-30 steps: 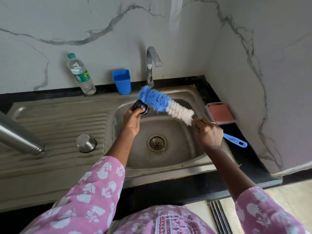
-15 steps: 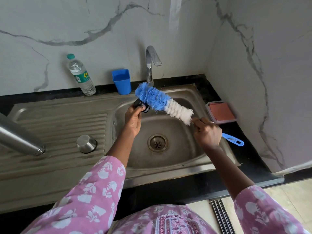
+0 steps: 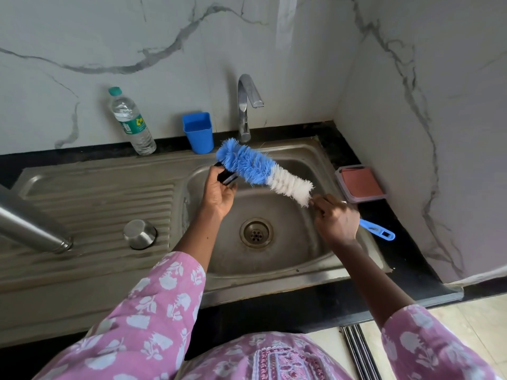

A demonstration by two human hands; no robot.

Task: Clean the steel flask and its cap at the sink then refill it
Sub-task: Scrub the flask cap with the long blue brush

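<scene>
My left hand [image 3: 219, 193] holds a small black cap [image 3: 226, 176] over the left rim of the sink basin [image 3: 274, 259]. My right hand [image 3: 336, 219] grips the blue handle of a bottle brush [image 3: 263, 171], whose blue and white bristles press against the cap. The steel flask [image 3: 33, 226] lies on its side on the ribbed drainboard at the far left, its mouth facing right. A steel cup-shaped lid [image 3: 140, 233] stands upside down on the drainboard beside it.
The tap [image 3: 247, 105] stands behind the basin with no water running. A blue plastic cup [image 3: 198, 133] and a plastic water bottle [image 3: 131, 122] stand against the back wall. A pink sponge tray [image 3: 360, 183] sits on the black counter at the right.
The brush has shifted slightly left and up across the cap. My left hand has turned the cap a little. Flask and steel lid have not moved.
</scene>
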